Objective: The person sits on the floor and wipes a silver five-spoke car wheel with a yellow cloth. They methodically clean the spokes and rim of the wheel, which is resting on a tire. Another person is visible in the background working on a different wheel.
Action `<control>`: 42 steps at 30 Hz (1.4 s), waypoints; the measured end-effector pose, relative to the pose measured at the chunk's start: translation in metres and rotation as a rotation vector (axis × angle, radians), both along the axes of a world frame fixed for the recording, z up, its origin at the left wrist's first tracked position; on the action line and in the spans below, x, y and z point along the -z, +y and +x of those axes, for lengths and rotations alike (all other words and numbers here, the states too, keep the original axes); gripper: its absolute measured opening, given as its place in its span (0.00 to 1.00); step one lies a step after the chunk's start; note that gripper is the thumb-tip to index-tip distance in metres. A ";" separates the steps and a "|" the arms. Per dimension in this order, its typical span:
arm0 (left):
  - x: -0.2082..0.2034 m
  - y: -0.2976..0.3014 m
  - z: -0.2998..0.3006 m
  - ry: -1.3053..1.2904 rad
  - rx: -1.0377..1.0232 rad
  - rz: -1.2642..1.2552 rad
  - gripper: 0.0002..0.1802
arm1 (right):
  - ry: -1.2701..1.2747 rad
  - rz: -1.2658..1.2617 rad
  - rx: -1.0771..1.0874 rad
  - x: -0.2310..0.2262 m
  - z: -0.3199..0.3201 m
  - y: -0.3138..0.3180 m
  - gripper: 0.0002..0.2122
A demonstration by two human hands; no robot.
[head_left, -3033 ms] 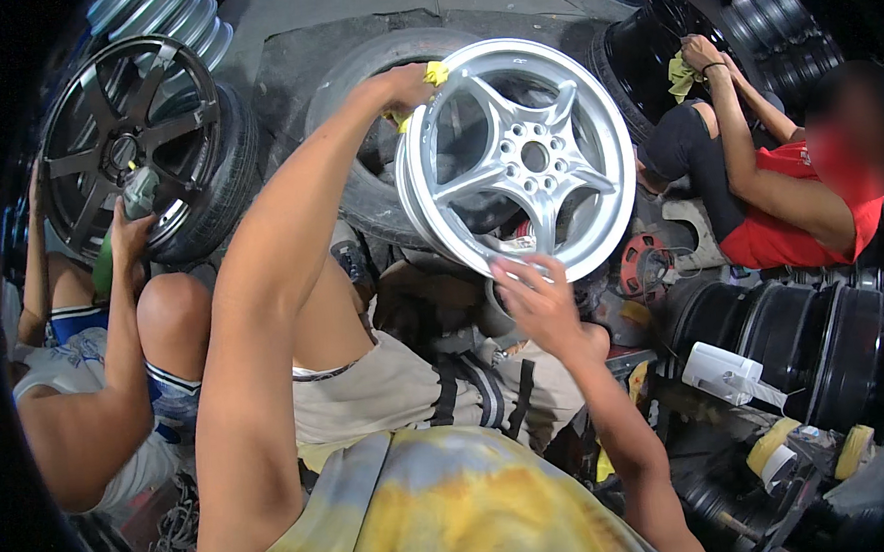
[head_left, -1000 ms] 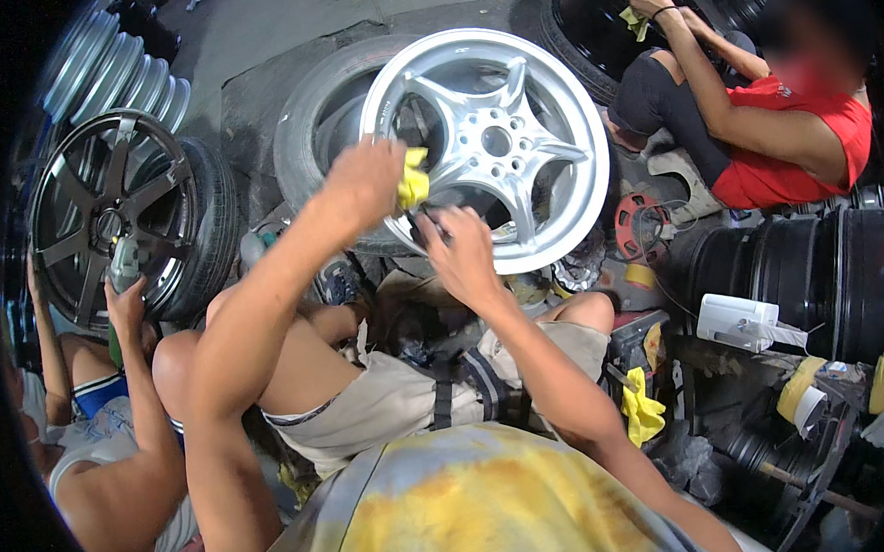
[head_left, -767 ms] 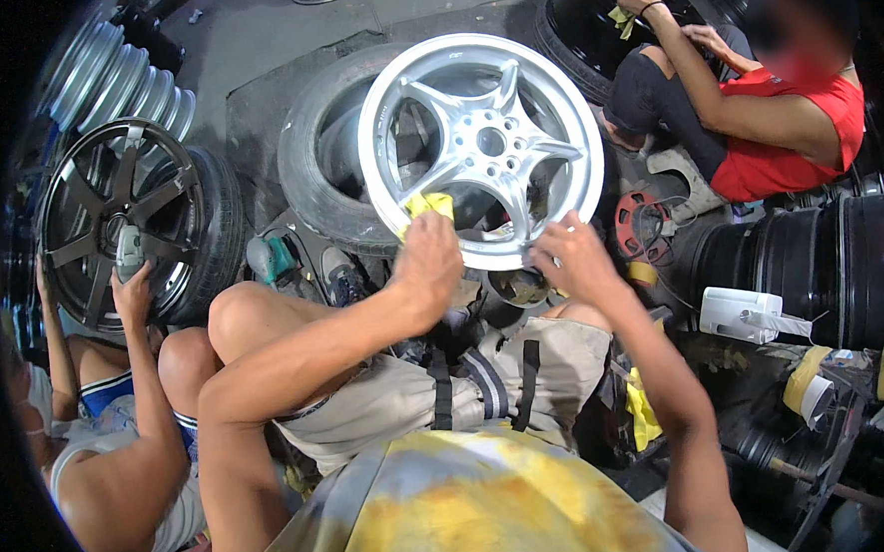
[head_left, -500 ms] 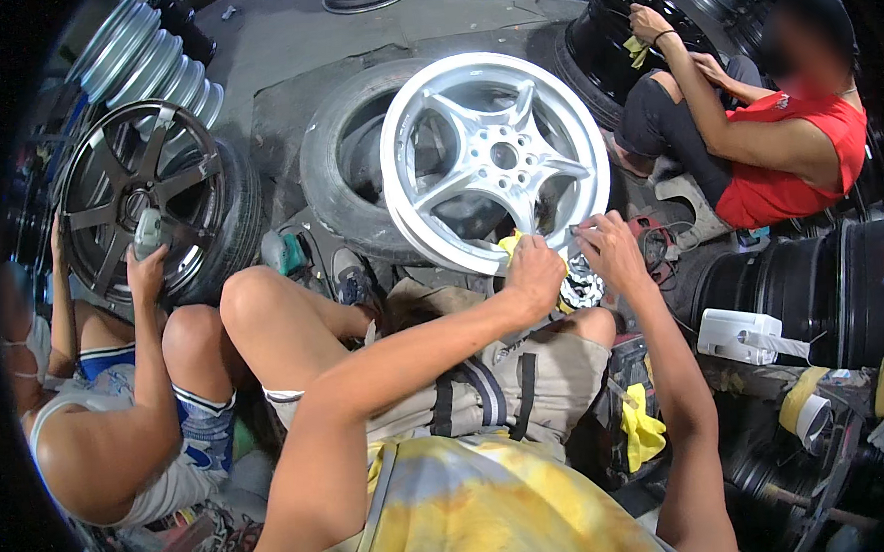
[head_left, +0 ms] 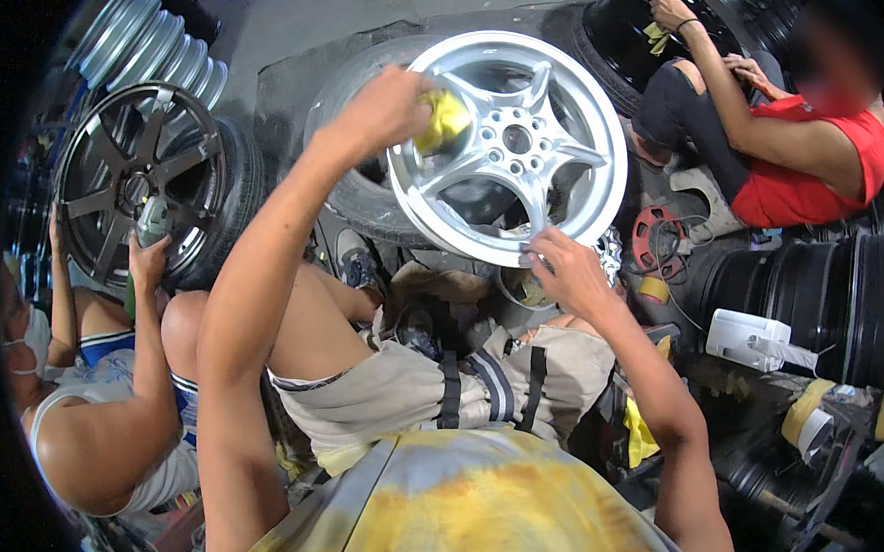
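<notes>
A silver alloy wheel rim with star-shaped spokes stands tilted in front of me, leaning over a worn tyre. A bunched yellow cloth is in my left hand, whose fingers are closed round it at the wheel's upper left, by a spoke. This hand is slightly smeared by motion. My right hand is at the wheel's lower edge, with bent fingers and thumb gripping the lip near the bottom spoke. Parts of its fingertips are hard to make out.
At left a person holds a grey tool against a dark wheel. Another person in red works at a black wheel. Beside my right arm are black wheels, a white device, a red reel and tape rolls.
My left hand has carried the yellow cloth from the wheel's bottom up to its upper left. My right hand has shifted slightly left and down along the lower lip.
</notes>
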State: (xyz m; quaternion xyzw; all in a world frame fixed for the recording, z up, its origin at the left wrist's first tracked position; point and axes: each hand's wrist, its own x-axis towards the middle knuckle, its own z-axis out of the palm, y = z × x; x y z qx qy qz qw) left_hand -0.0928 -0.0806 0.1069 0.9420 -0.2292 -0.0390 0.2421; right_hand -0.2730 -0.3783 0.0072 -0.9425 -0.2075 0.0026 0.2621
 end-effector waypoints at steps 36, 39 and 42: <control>0.016 0.002 0.041 -0.207 0.104 -0.206 0.20 | 0.050 0.344 0.043 -0.017 0.045 0.127 0.08; 0.009 -0.002 0.044 -0.148 0.054 -0.287 0.20 | 0.080 0.187 0.093 -0.005 0.010 0.073 0.08; -0.001 0.002 0.044 -0.099 -0.005 -0.272 0.21 | 0.081 0.069 0.098 0.000 0.003 0.058 0.08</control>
